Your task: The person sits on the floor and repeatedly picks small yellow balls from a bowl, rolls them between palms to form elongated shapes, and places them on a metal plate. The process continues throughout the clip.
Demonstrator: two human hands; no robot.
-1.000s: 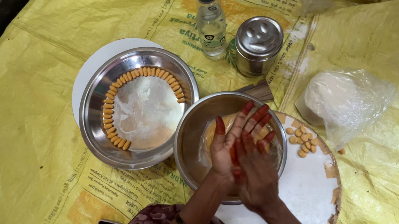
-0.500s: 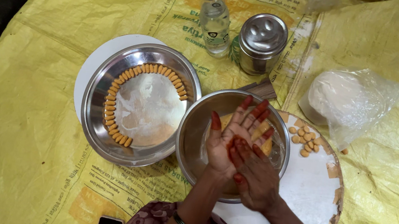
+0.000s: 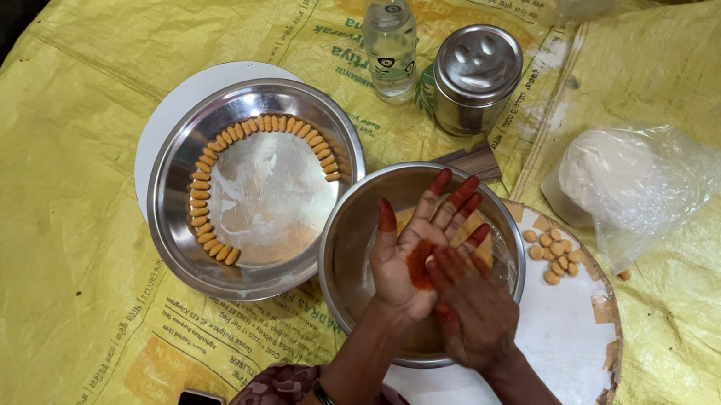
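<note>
While a steel plate (image 3: 253, 187) at 9 o'clock carries an arc of dough pieces (image 3: 215, 165), left hand (image 3: 415, 247) lies palm-up, grip open, over steel bowl (image 3: 356, 239). Right hand (image 3: 477, 306) presses its palm, fingers flat, grasping nothing. Bagged dough (image 3: 628, 182): 2 o'clock.

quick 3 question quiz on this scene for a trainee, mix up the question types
1. True or false: the left hand and right hand are pressed together over the steel bowl.
2. The small orange pieces in the steel plate lie: A) in a heap B) in a curved row along the rim C) in a square
3. Fill in: the clear bottle stands beside a lidded steel ____.

Key: 1 true; 2 B; 3 container
</note>
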